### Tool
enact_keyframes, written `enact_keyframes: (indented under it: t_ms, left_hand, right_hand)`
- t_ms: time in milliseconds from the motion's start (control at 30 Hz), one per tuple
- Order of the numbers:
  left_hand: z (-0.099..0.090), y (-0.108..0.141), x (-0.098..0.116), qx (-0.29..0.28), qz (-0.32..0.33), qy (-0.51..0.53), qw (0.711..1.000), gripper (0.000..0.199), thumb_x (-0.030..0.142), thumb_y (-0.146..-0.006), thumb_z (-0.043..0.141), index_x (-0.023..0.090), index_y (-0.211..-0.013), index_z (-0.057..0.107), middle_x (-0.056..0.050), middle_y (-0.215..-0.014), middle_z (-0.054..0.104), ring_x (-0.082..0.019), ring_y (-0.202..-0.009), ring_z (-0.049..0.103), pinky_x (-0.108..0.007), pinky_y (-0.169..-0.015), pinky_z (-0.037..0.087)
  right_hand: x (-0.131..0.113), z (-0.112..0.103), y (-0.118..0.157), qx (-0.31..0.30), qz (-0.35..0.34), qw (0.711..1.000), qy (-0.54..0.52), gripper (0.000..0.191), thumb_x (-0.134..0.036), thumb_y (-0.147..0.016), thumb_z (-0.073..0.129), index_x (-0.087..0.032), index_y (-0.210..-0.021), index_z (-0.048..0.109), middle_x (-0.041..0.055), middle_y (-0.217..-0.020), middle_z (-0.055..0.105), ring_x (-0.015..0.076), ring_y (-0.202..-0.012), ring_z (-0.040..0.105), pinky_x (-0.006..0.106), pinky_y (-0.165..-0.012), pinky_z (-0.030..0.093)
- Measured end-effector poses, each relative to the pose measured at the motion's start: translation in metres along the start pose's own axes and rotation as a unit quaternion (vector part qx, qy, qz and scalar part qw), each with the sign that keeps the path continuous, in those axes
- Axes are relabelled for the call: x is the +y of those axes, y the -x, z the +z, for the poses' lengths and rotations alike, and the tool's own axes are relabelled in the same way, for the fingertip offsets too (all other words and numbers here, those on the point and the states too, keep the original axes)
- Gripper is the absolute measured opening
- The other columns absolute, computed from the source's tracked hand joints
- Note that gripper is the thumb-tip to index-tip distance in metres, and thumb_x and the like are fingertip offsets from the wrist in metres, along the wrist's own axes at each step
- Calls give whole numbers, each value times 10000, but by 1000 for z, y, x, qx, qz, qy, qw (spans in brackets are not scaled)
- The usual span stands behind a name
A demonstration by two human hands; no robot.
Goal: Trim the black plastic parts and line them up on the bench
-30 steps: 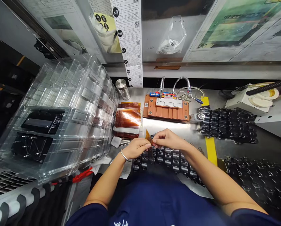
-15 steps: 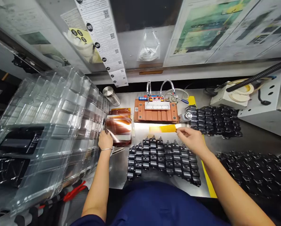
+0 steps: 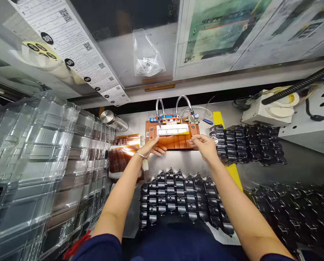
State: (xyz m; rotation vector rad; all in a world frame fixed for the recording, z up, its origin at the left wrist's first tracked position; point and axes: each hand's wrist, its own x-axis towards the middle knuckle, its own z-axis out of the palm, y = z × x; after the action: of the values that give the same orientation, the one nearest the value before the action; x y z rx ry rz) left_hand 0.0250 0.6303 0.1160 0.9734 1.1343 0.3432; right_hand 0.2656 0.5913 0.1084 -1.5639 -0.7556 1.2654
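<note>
A translucent amber film strip (image 3: 175,140) stretches across the front of a brown fixture (image 3: 148,125), its upper edge by the white perforated bar (image 3: 168,130). My left hand (image 3: 149,146) holds the film's left end, thumb above and fingers below. At the other end, my right hand (image 3: 205,146) pinches the film between thumb and fingertips. Two bendable metal tubes (image 3: 182,99) curve down to the back of the fixture, where a blue-handled lever (image 3: 206,121) also shows.
Amber sheets (image 3: 121,159) lie left of the fixture, with a metal flask (image 3: 114,121) behind. Stacked clear trays (image 3: 77,156) crowd the left. Rows of black moulded parts (image 3: 178,192) lie in front, and more black parts (image 3: 248,143) lie at right beside yellow tape (image 3: 235,175).
My left hand has left the amber sheet stack and moved right to the fixture. My right hand has brought the film up and over the fixture's front. The view has shifted.
</note>
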Motion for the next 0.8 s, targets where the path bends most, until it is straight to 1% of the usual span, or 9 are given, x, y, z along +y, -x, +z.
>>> enact_keyframes:
  t_ms: [67, 100, 133, 233, 333, 400, 467, 633, 800]
  left_hand:
    - [-7, -10, -2, 80, -42, 83, 992, 511, 638, -751, 620, 136, -846, 614, -116, -829, 723, -171, -639, 687, -282, -551, 558]
    - [-9, -16, -4, 117, -52, 103, 986, 442, 563, -731, 694, 143, -828, 594, -89, -800, 718, -146, -603, 673, -258, -534, 549]
    - [-9, -21, -5, 145, -54, 105, 982, 388, 495, -725, 731, 148, -802, 576, -60, -751, 707, -118, -557, 650, -231, -512, 535]
    - [-8, -39, -11, 210, -67, 102, 970, 304, 365, -733, 748, 149, -708, 535, 16, -561, 626, -63, -413, 548, -164, -421, 450]
    - [-8, -50, -14, 255, -74, 100, 959, 287, 309, -731, 731, 159, -632, 507, 64, -431, 524, -39, -318, 435, -137, -333, 314]
    - [-8, -54, -14, 273, -74, 99, 954, 287, 284, -721, 722, 167, -597, 492, 81, -392, 479, -32, -293, 380, -140, -309, 244]
    - [-10, -54, -12, 284, -75, 98, 951, 288, 263, -720, 707, 171, -570, 479, 88, -375, 454, -29, -283, 347, -147, -303, 208]
    - [-13, -56, -9, 294, -77, 95, 948, 260, 243, -712, 692, 172, -558, 495, 87, -365, 438, -32, -283, 327, -160, -304, 183]
    - [-16, -61, -12, 291, -73, 97, 949, 249, 245, -694, 689, 179, -558, 491, 87, -366, 432, -40, -288, 329, -168, -307, 183]
  right_hand:
    - [19, 5, -18, 21, 26, 999, -21, 221, -375, -609, 696, -200, -704, 600, 4, -594, 670, 135, -529, 639, 296, -577, 586]
    - [27, 8, -24, 29, 41, 998, -32, 207, -361, -613, 693, -202, -703, 595, 3, -591, 670, 129, -515, 636, 288, -565, 589]
    - [33, 10, -28, 36, 55, 997, -39, 192, -344, -617, 691, -203, -702, 593, 1, -584, 669, 126, -503, 633, 282, -552, 592]
    - [42, 12, -34, 47, 90, 994, -48, 149, -290, -631, 692, -201, -687, 586, -5, -552, 662, 120, -466, 624, 254, -501, 586]
    - [39, 10, -40, 58, 118, 990, -42, 139, -239, -633, 701, -193, -645, 570, -15, -512, 647, 98, -410, 590, 205, -428, 550]
    - [36, 9, -44, 64, 132, 989, -37, 135, -202, -628, 700, -188, -621, 566, -20, -489, 638, 84, -381, 564, 179, -387, 520]
    - [33, 10, -47, 67, 142, 987, -33, 129, -169, -627, 691, -184, -599, 566, -22, -472, 631, 74, -365, 546, 163, -367, 501]
    - [30, 15, -51, 71, 153, 985, -26, 138, -144, -636, 673, -188, -577, 555, -20, -462, 627, 74, -358, 534, 157, -342, 477]
    - [31, 15, -52, 72, 158, 985, -21, 144, -144, -650, 666, -186, -585, 545, -21, -457, 620, 72, -349, 526, 156, -342, 470]
